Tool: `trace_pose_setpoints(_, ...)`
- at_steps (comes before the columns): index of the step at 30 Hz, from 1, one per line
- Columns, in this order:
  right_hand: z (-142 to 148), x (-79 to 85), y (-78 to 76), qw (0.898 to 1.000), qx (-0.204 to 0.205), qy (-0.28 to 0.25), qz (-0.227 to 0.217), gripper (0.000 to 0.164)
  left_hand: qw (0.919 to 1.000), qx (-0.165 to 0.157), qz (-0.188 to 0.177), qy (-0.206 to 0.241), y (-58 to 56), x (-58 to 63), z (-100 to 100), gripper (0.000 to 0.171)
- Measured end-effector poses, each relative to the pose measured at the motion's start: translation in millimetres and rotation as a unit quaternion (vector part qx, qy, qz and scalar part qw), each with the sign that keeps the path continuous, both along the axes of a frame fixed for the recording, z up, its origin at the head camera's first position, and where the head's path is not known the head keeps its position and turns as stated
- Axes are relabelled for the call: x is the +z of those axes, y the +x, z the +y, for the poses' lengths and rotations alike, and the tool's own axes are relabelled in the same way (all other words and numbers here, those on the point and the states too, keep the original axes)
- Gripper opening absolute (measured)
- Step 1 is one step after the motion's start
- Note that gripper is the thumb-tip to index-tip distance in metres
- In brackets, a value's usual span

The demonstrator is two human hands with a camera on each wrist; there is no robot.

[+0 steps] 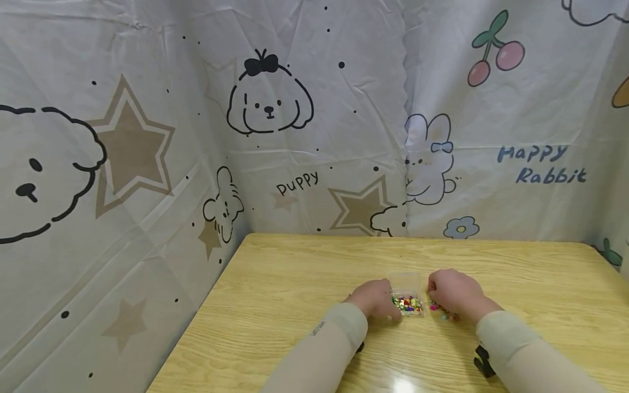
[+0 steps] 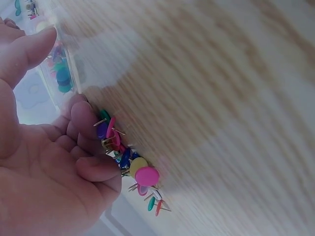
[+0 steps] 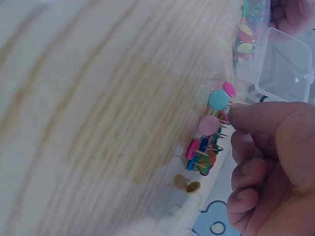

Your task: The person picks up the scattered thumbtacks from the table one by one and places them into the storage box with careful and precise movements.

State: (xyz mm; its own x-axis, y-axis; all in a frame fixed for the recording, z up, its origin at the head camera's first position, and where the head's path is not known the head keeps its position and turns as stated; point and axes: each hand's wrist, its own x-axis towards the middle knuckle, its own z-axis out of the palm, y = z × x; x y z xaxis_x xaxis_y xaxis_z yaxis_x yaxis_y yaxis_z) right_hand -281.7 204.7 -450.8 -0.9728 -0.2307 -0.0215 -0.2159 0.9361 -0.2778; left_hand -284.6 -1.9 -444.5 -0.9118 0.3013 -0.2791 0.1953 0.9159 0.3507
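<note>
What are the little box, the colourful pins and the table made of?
The box looks like clear plastic: colours show through it. The pins have smooth coloured heads, maybe plastic or painted metal, and thin gold-coloured spikes that look like metal. The table shows grain lines and a bit of shine, so probably wood or a wood-look top.

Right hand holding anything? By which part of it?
Cannot tell. The right hand has its fingers at the loose thumbtacks; whether one is pinched doesn't show.

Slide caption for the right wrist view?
Right hand beside a pile of colorful thumbtacks, with an open clear box nearby.
</note>
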Motion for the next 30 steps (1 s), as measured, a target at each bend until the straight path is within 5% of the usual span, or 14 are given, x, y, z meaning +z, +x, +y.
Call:
trace_pose_setpoints(19,-24.0,18.5,17.2,0.999,0.046,-0.011,0.005,0.014,1.0,-0.007,-0.002,-0.001,4.8,4.9,-0.4,0.034)
trace_pose_setpoints(30,-19.7,19.0,14.0,0.999,0.051,-0.006,0.013,0.01,0.9999,-0.006,-0.009,0.007,4.0,5.4,-1.2,0.037)
